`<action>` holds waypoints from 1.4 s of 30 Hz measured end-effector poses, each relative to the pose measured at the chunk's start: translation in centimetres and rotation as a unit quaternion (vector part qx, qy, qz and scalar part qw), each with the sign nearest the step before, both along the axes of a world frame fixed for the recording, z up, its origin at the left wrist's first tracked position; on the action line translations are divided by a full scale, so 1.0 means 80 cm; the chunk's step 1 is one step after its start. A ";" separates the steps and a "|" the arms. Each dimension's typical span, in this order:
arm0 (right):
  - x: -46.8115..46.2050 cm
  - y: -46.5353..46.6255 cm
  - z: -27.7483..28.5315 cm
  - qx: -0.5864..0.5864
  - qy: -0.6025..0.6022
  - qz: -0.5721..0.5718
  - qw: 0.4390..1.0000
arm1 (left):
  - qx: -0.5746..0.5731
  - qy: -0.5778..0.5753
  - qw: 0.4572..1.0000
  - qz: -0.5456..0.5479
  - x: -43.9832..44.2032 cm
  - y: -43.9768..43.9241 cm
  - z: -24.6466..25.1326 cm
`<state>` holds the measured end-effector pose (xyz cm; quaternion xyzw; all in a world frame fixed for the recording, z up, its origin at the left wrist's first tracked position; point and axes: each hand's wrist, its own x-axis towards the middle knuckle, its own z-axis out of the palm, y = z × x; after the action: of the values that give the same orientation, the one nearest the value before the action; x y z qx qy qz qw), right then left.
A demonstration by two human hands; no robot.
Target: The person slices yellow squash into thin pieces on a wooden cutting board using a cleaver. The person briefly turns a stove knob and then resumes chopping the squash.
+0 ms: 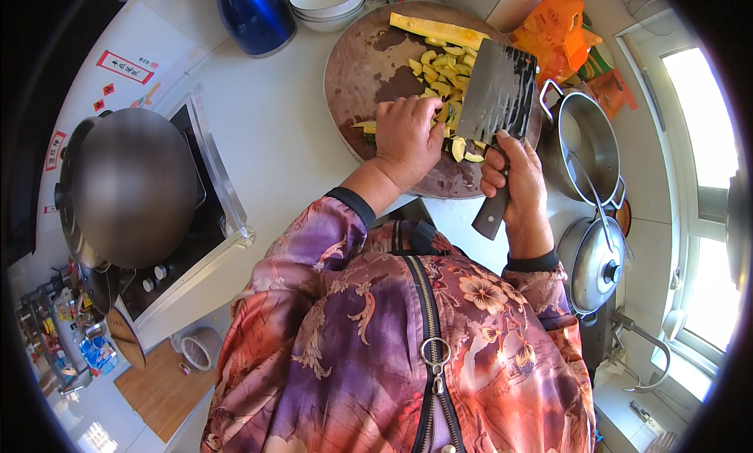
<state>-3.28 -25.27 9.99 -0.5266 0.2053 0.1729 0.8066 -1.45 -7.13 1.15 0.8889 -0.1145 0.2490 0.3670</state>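
My right hand [520, 179] grips the dark handle of a cleaver [494, 88], whose broad blade stretches over the right part of a round chopping board [365, 59]. Beside the blade, my left hand [410, 132] presses with bent fingers on a strip of yellow squash [365, 125], largely hidden beneath it. Sliced squash pieces [441, 67] are heaped between that hand and the blade, and a few more lie near the handle. A long uncut squash strip [438, 29] rests along the board's far side.
A blue flask [256, 17] and stacked white bowls [328, 6] stand beyond the board. On its right are an open steel pot [588, 144], a lidded pan [594, 270] and orange plastic bags [553, 32]. A cooktop [203, 217] is at left, with a sink tap [653, 347] at lower right.
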 end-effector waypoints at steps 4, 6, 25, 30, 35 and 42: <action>0.002 0.001 0.002 -0.021 0.002 -0.030 0.999 | 0.016 -0.018 0.999 -0.024 -0.002 0.007 0.008; 0.004 -0.012 0.001 -0.030 -0.008 0.012 0.999 | 0.011 -0.033 0.999 -0.023 -0.004 0.016 0.009; 0.036 -0.019 0.004 -0.465 -0.144 0.293 0.823 | -0.039 -0.037 0.998 -0.030 -0.048 0.072 -0.027; 0.010 -0.005 0.001 -0.510 -0.232 0.348 0.751 | -0.029 -0.034 0.999 -0.028 -0.045 0.060 -0.024; 0.006 0.002 0.004 -0.529 -0.225 0.374 0.728 | -0.036 -0.047 0.998 -0.032 -0.042 0.056 -0.007; 0.001 0.005 0.034 -0.537 -0.318 0.367 0.690 | -0.035 -0.057 0.996 -0.055 -0.034 0.053 -0.019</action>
<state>-3.18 -24.84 12.75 -0.9268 -0.2154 0.1372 0.2752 -4.14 -2.86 -0.35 0.8523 -0.1750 0.2830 0.4036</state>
